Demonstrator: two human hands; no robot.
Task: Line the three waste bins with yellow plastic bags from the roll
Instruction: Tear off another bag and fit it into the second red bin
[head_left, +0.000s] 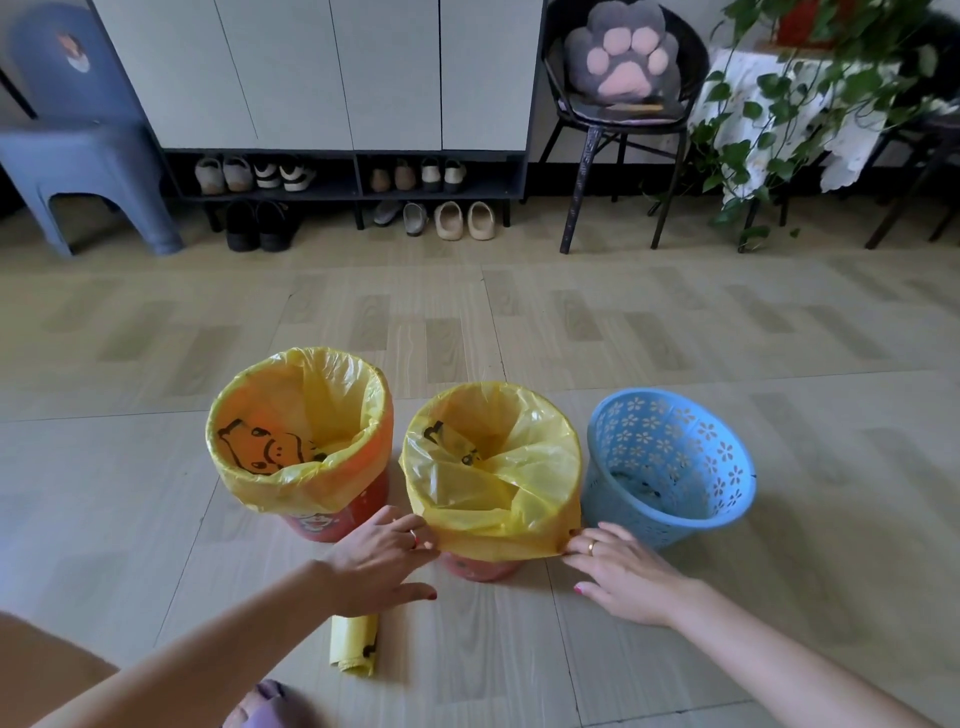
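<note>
Three bins stand in a row on the floor. The left red bin (332, 522) wears a yellow bag (301, 415) folded over its rim. The middle red bin (480, 567) has a second yellow bag (493, 467) draped over its rim. My left hand (382, 561) pinches that bag's lower edge on the left, and my right hand (618, 569) pinches it on the right. The blue perforated bin (670, 462) on the right has no bag and leans slightly. The yellow bag roll (356, 647) lies on the floor below my left hand.
A shoe cabinet (332, 78) with shoes beneath runs along the back wall. A blue plastic stool (88, 156) stands far left, a black chair (623, 119) with a paw cushion at the back right, and a trailing plant (810, 98) beyond it. A purple slipper (270, 701) shows at the bottom.
</note>
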